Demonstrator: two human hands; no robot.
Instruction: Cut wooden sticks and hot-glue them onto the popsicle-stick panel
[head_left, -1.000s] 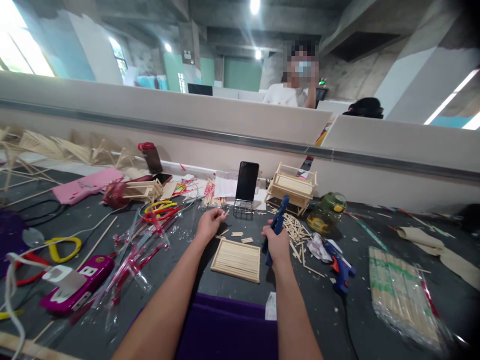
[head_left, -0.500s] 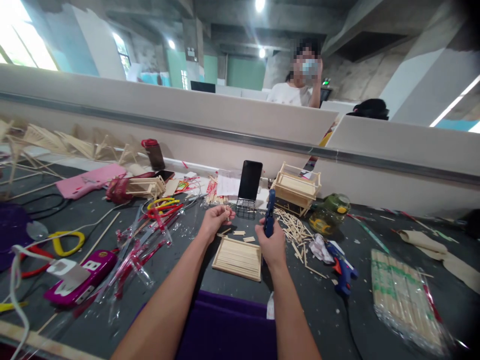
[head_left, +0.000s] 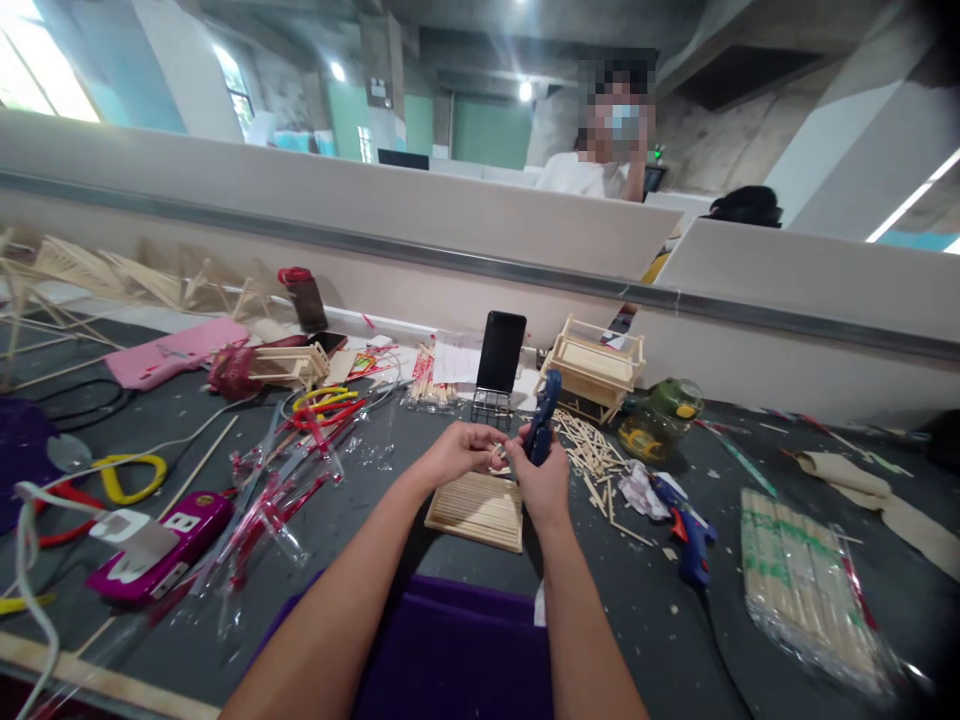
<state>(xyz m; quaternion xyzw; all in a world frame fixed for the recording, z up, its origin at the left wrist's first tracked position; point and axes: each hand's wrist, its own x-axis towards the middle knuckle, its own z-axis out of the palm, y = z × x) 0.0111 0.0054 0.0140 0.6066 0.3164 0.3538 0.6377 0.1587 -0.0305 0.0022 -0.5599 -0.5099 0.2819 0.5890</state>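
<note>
My right hand (head_left: 541, 482) is closed round a blue-handled cutting tool (head_left: 541, 428) that points up and away. My left hand (head_left: 457, 452) is pinched on a small wooden stick, held up against the tool's jaws. Both hands hover just above a flat panel of glued wooden sticks (head_left: 477, 510) lying on the dark table (head_left: 360, 500). A loose pile of short wooden sticks (head_left: 589, 450) lies to the right of the tool.
A black phone (head_left: 501, 352) leans on a wire stand behind the hands. A small stick-built frame (head_left: 594, 366), a blue glue gun (head_left: 687, 532) and a wrapped bundle of sticks (head_left: 804, 590) lie right. Clear wrappers and red-yellow cutters (head_left: 322, 410) lie left. A person stands beyond the partition (head_left: 480, 240).
My left hand moved right and nearer, bringing its stick to the cutting tool. My right hand tilted the tool and closed in toward the left hand.
</note>
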